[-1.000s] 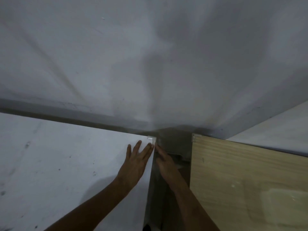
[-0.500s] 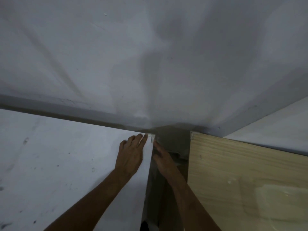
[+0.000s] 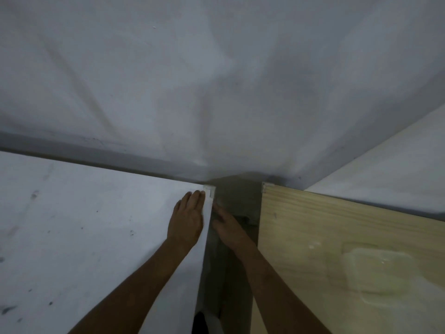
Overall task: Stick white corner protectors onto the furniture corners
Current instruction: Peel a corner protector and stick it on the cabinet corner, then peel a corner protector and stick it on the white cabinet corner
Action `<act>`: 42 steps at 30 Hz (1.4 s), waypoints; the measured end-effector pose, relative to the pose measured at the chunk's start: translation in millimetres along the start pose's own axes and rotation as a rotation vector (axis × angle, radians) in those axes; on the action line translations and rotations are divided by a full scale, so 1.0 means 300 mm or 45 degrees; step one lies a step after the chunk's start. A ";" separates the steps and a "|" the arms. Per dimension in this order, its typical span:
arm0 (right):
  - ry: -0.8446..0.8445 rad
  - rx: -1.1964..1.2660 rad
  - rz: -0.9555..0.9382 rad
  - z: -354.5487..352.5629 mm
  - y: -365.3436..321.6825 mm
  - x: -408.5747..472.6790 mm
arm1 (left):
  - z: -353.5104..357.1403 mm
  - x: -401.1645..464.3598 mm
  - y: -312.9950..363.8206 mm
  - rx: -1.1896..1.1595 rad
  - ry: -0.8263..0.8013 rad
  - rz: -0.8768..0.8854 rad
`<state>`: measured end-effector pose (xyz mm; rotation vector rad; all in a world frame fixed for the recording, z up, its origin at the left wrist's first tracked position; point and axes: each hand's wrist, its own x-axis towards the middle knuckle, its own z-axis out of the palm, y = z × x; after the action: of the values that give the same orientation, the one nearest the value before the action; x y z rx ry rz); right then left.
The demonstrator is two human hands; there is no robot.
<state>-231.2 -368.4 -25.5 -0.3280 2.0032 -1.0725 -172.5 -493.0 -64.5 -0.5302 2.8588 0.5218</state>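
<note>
- Pressing flat, the left hand (image 3: 187, 219) has slid back; the corner protector (image 3: 209, 191) now sits uncovered just beyond its straight fingertips.
- Right hand (image 3: 225, 225) touches the white tabletop (image 3: 96, 237) side below; fingers straight, holding nothing; the protector looks stuck.

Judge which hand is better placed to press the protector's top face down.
Left, probably: the left hand lies flat on the white top, fingertips beside the corner protector. The right hand is down in the gap.

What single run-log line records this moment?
left hand: flat on white panel | right hand: against panel side | corner protector: on corner | wooden panel: untouched
</note>
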 end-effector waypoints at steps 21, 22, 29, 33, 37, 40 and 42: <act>0.307 0.110 -0.115 -0.307 0.363 -0.995 | -0.091 -0.671 0.561 -0.679 -0.202 0.316; 0.317 0.095 -0.124 -0.324 0.399 -1.044 | -0.082 -0.701 0.611 -0.686 -0.203 0.334; 0.346 0.101 -0.062 -0.431 0.713 -1.390 | 0.058 -0.936 0.919 -0.695 -0.282 0.338; 0.437 0.140 0.016 -0.504 0.897 -1.559 | 0.194 -1.053 1.067 -0.639 -0.406 0.321; 0.524 0.161 0.046 -0.556 1.043 -1.656 | 0.309 -1.122 1.164 -0.608 -0.451 0.329; 0.572 0.131 0.067 -0.580 1.149 -1.694 | 0.403 -1.161 1.224 -0.567 -0.408 0.366; 0.646 0.060 0.088 -0.586 1.219 -1.698 | 0.467 -1.182 1.239 -0.485 -0.395 0.366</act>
<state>7.1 236.3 16.4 0.0489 2.4044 -1.2455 29.4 -5.6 6.4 -0.0720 2.5524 1.1046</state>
